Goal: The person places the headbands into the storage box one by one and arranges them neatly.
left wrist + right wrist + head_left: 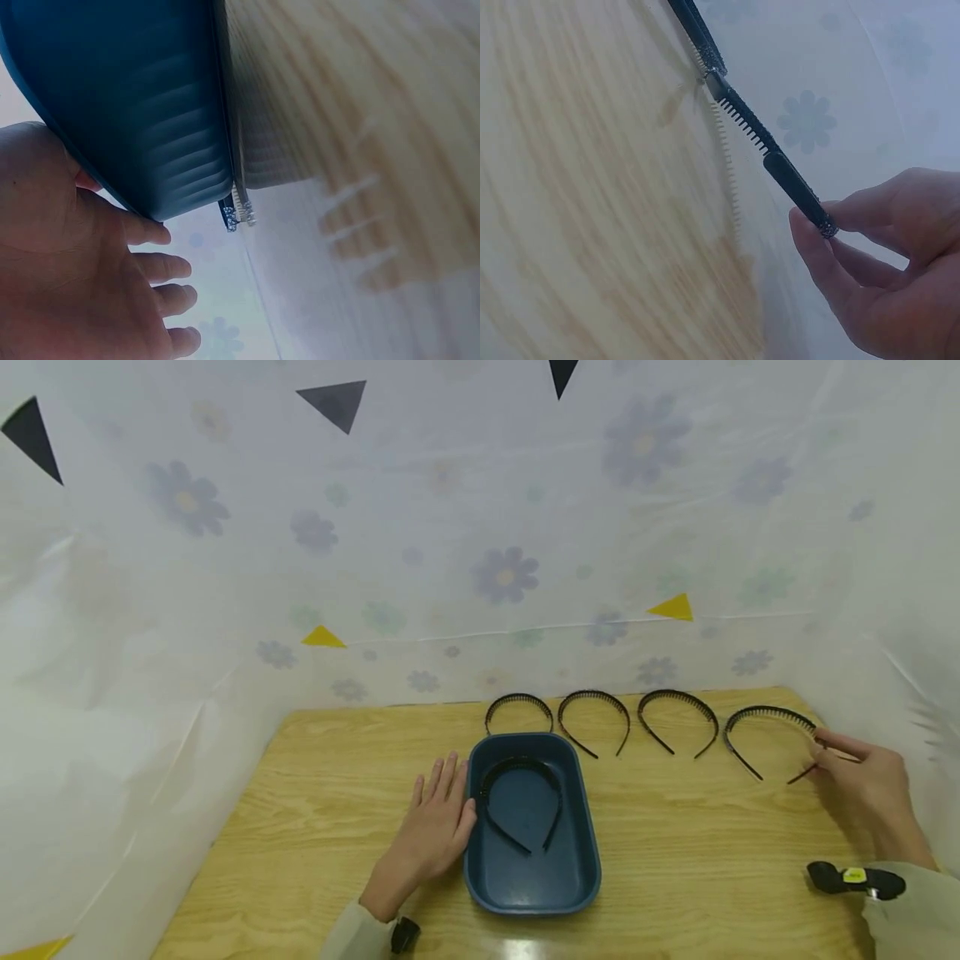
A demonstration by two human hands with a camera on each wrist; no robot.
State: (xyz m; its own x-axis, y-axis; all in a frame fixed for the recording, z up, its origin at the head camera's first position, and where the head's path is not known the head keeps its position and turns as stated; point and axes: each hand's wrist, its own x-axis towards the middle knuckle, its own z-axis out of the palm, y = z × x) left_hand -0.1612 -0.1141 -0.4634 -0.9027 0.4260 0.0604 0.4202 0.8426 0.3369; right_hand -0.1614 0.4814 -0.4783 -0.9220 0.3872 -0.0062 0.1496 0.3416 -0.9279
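My right hand (862, 777) pinches the right arm of a black toothed headband (771, 710), the rightmost of a row, between thumb and fingers. In the right wrist view this headband (793, 186) slants down to the fingertips, its comb teeth showing. My left hand (437, 822) lies with straight fingers along the left side of a blue tray (531, 893). The left wrist view shows the hand (97, 262) at the rim of the tray (127, 112). Another black headband (517, 762) lies inside the tray, its ends toward me.
Three more black headbands stand in the row behind and right of the tray: one headband (519, 697) partly hidden by it, a middle headband (592, 693) and another headband (678, 695). A flowered white sheet (420, 568) hangs behind the wooden table (337, 827).
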